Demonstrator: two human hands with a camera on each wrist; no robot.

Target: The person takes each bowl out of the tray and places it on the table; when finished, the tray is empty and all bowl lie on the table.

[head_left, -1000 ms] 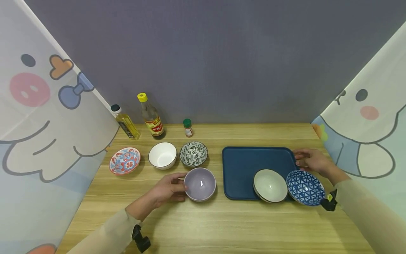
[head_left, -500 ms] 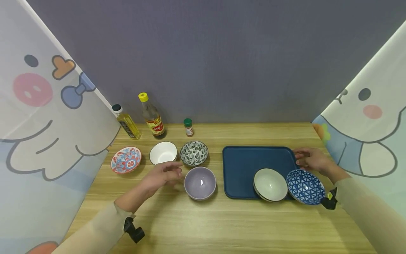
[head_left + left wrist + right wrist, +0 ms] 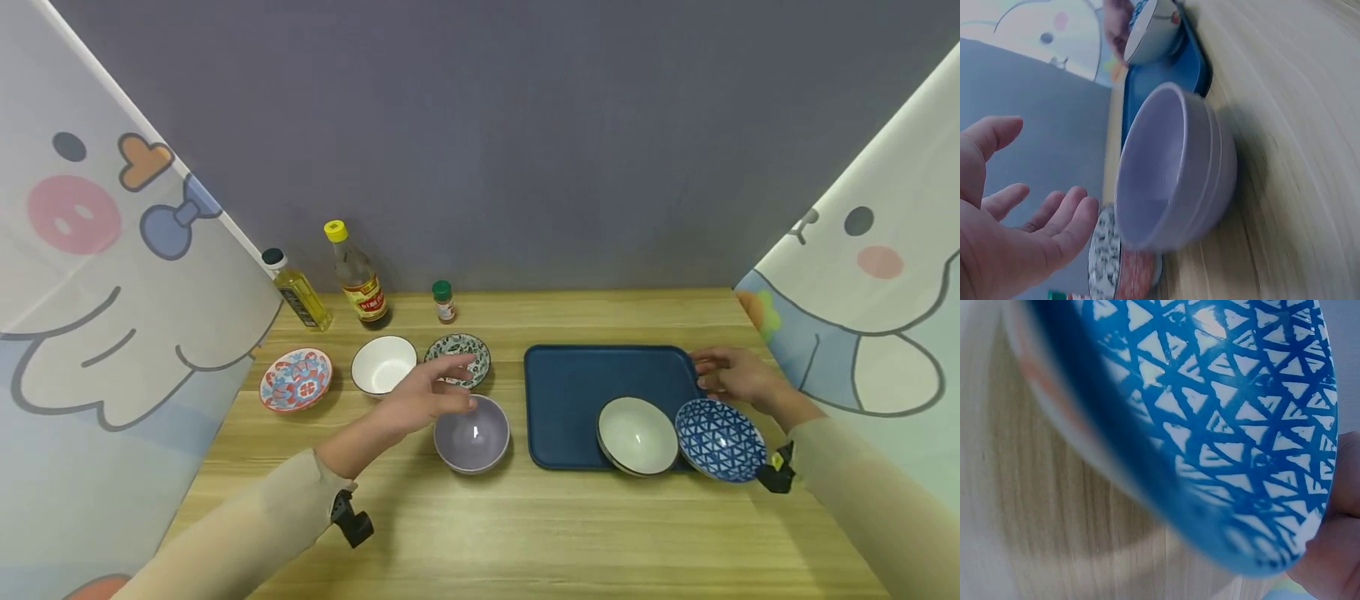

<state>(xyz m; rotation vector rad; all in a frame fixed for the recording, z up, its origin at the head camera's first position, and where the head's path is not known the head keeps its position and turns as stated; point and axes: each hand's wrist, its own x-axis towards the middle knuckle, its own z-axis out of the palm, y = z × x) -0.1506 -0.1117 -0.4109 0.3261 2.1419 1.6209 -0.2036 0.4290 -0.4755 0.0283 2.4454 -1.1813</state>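
In the head view my left hand hovers over the back left rim of a lavender bowl, fingers apart and holding nothing. It partly covers a bowl with a dark leaf pattern. The left wrist view shows the palm apart from the lavender bowl. My right hand is at the right edge of a dark blue tray, its fingers loosely bent. Whether they touch the tray is unclear. Just in front of that hand, a blue-and-white triangle-patterned bowl sits tilted beside a cream bowl on the tray.
A white bowl and a red-and-blue patterned bowl stand at the left. Behind them are an oil bottle, a yellow-capped sauce bottle and a green-capped spice jar. Printed cloth walls flank the wooden table.
My left hand has let go of the lavender bowl's left side, drawn back, then risen and moved right over its rim. The right hand and the bowls have stayed put.
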